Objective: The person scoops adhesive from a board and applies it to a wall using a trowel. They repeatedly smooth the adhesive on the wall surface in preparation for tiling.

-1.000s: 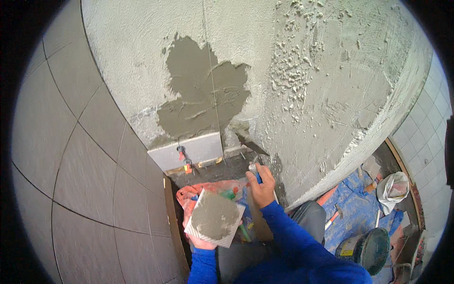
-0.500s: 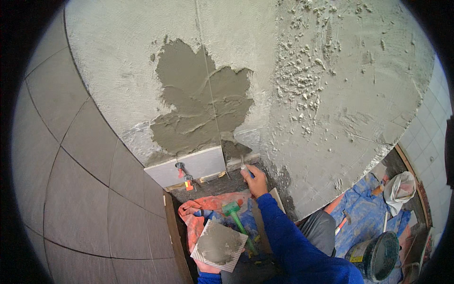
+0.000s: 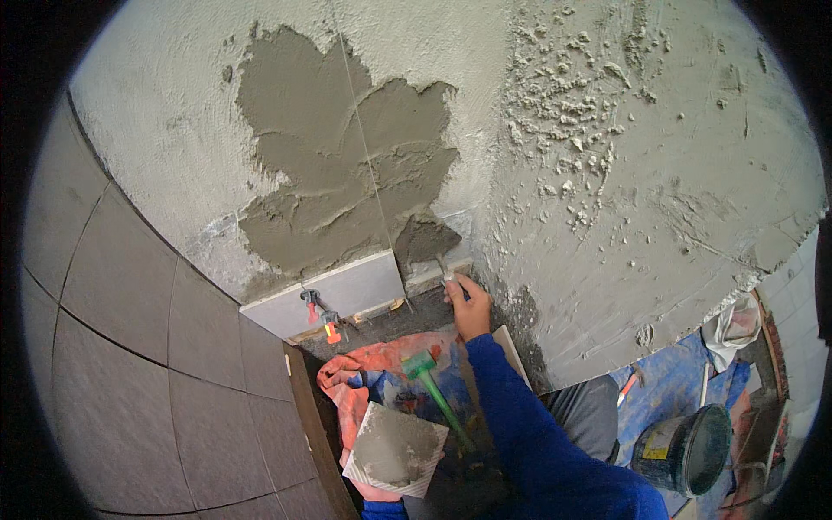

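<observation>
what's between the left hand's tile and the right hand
In the head view, a green mallet and crumpled sheeting lie between the mortar-coated tile and right hand.

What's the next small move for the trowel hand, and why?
I'd probably sweep the trowel upward with the right hand: it sits at the lower right of the mortar patch, whose surface looks ridged.

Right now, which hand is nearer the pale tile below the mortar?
Right: the right hand is just right of the pale tile; the left hand is farther below.
</observation>
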Tool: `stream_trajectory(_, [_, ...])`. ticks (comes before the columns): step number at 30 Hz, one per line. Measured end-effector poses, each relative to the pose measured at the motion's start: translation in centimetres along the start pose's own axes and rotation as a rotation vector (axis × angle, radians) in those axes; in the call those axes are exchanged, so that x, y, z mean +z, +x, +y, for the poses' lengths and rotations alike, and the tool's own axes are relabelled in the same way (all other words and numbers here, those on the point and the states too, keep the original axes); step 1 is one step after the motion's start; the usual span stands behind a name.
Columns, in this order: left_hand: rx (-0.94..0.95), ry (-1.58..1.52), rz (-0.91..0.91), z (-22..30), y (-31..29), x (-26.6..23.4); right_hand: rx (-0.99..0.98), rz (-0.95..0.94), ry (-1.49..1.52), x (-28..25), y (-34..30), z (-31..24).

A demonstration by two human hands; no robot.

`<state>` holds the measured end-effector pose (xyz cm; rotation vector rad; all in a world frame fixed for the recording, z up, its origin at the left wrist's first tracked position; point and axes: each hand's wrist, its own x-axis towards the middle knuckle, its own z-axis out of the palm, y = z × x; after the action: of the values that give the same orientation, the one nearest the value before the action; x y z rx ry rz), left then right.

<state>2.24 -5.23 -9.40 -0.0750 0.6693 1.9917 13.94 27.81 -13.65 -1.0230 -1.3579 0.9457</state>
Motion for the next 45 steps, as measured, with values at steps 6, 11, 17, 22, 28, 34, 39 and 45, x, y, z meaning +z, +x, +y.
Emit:
stream_trajectory(6, [0.003,-0.003,-0.004,-0.1,-0.2,-0.6,0.069,0.041,0.092,0.6,-1.2,-0.4])
stream_trajectory(11, [0.005,0.012,-0.029,-0.2,-0.1,-0.1,0.2,0.087,0.234,1.4,-2.2,-0.9])
stream_trajectory(17, [-0.014,0.052,-0.068,-0.6,0.2,1.2,0.298,0.169,0.313,3.8,-3.8,-2.0])
stream_trajectory(22, [-0.002,0.079,-0.122,-0.3,0.1,2.5,0.249,0.27,0.191,4.1,-5.3,-3.0])
stream_trajectory(28, [-0.179,-0.069,-0.162,0.4,-0.3,3.3,-0.218,0.184,-0.38,0.5,-6.0,-4.2])
stream_trajectory(34, [-0.129,-0.04,-0.096,0.2,-0.3,2.7,-0.336,0.131,-0.505,-1.4,-1.4,-6.1])
stream_trajectory(39, [-0.103,-0.031,-0.094,0.0,0.0,2.0,-0.356,0.252,-0.404,-1.1,1.0,-5.8])
stream_trajectory(45, [-0.1,-0.05,-0.104,0.3,0.1,1.0,0.041,0.178,0.049,-0.3,1.0,-4.3])
